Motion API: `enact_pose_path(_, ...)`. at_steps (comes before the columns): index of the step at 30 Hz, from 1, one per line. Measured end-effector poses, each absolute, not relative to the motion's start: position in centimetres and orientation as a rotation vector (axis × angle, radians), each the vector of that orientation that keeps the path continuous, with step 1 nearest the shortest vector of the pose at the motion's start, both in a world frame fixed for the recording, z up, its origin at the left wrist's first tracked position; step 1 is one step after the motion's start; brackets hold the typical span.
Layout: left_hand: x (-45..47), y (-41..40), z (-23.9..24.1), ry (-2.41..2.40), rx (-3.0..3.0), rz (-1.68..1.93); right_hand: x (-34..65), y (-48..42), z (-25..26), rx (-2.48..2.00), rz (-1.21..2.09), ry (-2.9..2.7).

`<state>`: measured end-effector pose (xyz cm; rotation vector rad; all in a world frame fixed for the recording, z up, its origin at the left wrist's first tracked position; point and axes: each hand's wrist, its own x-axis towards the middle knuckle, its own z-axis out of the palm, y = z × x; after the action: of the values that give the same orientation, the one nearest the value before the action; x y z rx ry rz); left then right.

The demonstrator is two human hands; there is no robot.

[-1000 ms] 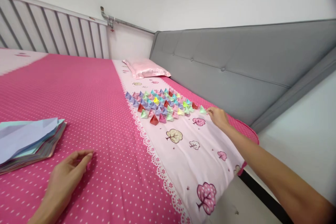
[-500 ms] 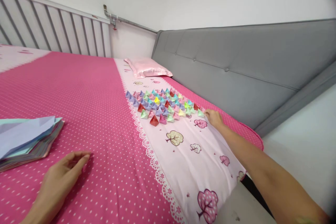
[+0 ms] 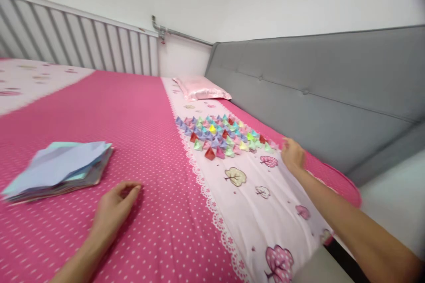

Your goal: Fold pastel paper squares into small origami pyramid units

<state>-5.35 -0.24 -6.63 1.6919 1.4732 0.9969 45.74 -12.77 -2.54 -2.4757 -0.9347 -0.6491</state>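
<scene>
The person's right hand [image 3: 292, 154] is just beside a cluster of colourful folded paper shapes [image 3: 212, 129] on the pink bedspread [image 3: 159, 234]; the loosely curled left hand [image 3: 114, 207] rests near a paper stack [image 3: 59, 166].

At lower left, the left hand [image 3: 113, 208] lies relaxed, fingers loosely curled. The right arm [image 3: 348, 219] stretches from the lower right corner; right of centre, the right hand [image 3: 292, 154] is blurred, fingers bent.

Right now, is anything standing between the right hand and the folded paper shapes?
Nothing visible does. The right hand is at the right end of the folded paper shapes; blur hides whether it touches one. The paper stack lies off to the left, well clear.
</scene>
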Motion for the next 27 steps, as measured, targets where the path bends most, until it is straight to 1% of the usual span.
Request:
enact_pose_path(4, -5.2, -1.5, -6.7, 1.386, 1.703, 1.036, 41.4, -10.3, -1.5, -2.268, -0.663, -1.114)
enact_pose_path(6, -5.1, -2.1, -6.7, 1.378, 1.754, 1.078, 38.4, -8.0, -1.1, -2.051, -0.732, -1.268)
enact_pose_path(8, -5.0, -2.8, -6.6, 1.396, 1.826, 1.113, 34.2, -5.3, -0.6, -1.846, -0.706, -1.415)
enact_pose_path(13, -5.2, -4.7, -5.7, 1.229, 2.180, 1.303, 19.9, 0.6, 1.0, -1.445, -0.364, -1.812)
enact_pose_path(17, -5.4, -5.7, -4.9, 0.878, 2.402, 1.698, 9.8, 3.7, 0.7, -1.105, -0.097, -2.160)
enact_pose_path(19, -5.4, -5.8, -4.7, 0.791, 2.428, 1.821, 6.3, 4.8, 0.0, -1.077, -0.002, -2.251)
enact_pose_path(22, -5.5, -5.7, -4.6, 0.803, 2.397, 1.928, 2.9, 6.0, -1.4, -1.032, 0.069, -2.318)
enact_pose_path(27, -5.8, -5.5, -4.4, 0.839, 2.362, 1.996, 0.7, 6.6, -2.1, -1.000, 0.062, -2.229)
